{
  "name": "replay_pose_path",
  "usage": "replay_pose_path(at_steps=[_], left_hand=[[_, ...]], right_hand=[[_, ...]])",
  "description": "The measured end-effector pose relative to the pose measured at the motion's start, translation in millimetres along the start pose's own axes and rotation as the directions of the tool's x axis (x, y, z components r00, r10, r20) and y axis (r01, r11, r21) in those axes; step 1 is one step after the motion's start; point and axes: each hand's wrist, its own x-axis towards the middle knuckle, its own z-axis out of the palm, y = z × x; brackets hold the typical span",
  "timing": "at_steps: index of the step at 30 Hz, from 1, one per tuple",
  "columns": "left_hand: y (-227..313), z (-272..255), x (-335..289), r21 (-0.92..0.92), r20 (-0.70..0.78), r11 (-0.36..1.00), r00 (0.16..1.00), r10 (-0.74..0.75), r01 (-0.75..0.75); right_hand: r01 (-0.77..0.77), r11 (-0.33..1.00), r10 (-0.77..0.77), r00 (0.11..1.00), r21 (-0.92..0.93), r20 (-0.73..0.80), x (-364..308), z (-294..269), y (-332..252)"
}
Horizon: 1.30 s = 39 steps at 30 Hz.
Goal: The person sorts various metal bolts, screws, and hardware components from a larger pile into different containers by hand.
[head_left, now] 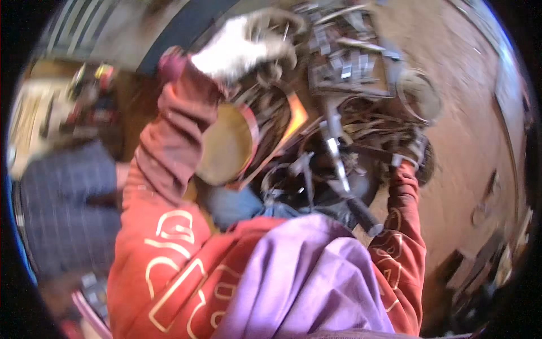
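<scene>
My left hand (240, 48), in a white glove with greyish fingers, is raised at the upper middle. Its fingers curl round, and a thin shiny line shows among them; blur hides what it is. Below it stands a round drum-like container (226, 144) with a yellowish face and a reddish rim. My right hand (414, 150), in a greyish glove, is low at the right beside a heap of thin brown strips (367, 121); its fingers are smeared. Between my arms slants a metal bar with a dark grip (364, 216), touched by neither hand.
A tray (353, 90) of small metal pieces lies ahead, beside a round bowl (418, 96). A bright orange piece (296, 116) stands near the drum. Someone in checked dark cloth (68, 209) is at my left. Brown ground (468, 107) stretches right, with scraps (480, 260) lower down.
</scene>
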Motion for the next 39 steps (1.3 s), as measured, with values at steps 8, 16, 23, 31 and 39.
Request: replay_pose_path(at_steps=[8, 16, 23, 31, 39], left_hand=[[-63, -38, -191, -0.387, -0.417, 0.909, 0.850, -0.322, 0.154], [-115, -2, -235, -0.630, -0.314, 0.775, 0.930, -0.194, -0.051], [-133, -11, -253, -0.659, -0.276, 0.750, 0.945, -0.176, -0.053], [-140, -15, -239, -0.564, -0.332, 0.821, 0.935, -0.125, -0.090], [-199, -3, -198, 0.181, -0.821, 0.960, 0.504, 0.267, -0.214]], right_hand=[[-0.078, 0.988, 0.079, 0.997, 0.130, -0.004, -9, -15, -9], [-0.285, 0.882, 0.219, 0.953, 0.376, 0.208, 21, -26, 53], [-0.234, 0.480, 0.326, 0.942, 0.846, 0.075, 37, -146, 3], [-0.024, 0.499, -0.126, 0.987, 0.866, 0.099, 55, -218, -140], [0.314, 0.401, -0.609, 0.793, 0.860, -0.006, 103, -209, -329]])
